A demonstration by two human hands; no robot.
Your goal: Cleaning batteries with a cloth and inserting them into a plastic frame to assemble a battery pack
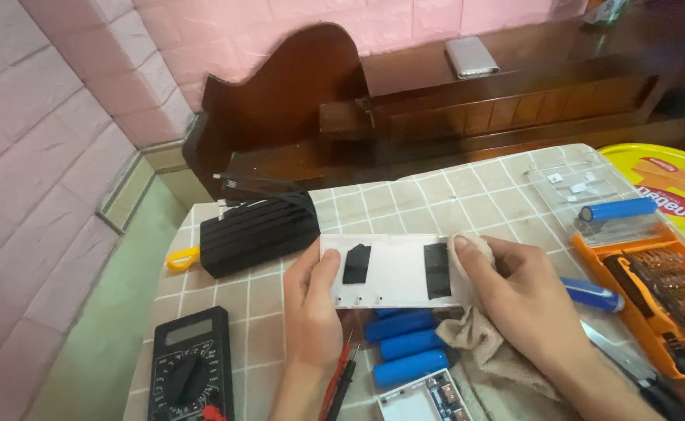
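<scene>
White panel point(393, 270) lies long axis left-right between both hands. Left hand point(311, 300) pinches its left end; right hand point(518, 300) presses a cloth point(475, 331) on its right end.

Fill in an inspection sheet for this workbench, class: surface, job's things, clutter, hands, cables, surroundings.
Surface: checked tablecloth over the table.
Job's things: white panel with two black patches, held flat; beige cloth at its right end.
Clutter: blue cylindrical cells, black multimeter, black ribbed case, orange bit-set tray, yellow round tin.
Hands: left hand grips the panel's left end; right hand presses the cloth to its right end.
Cables: red and black probe leads.
Surroundings: pink brick wall, dark wooden furniture.
</scene>
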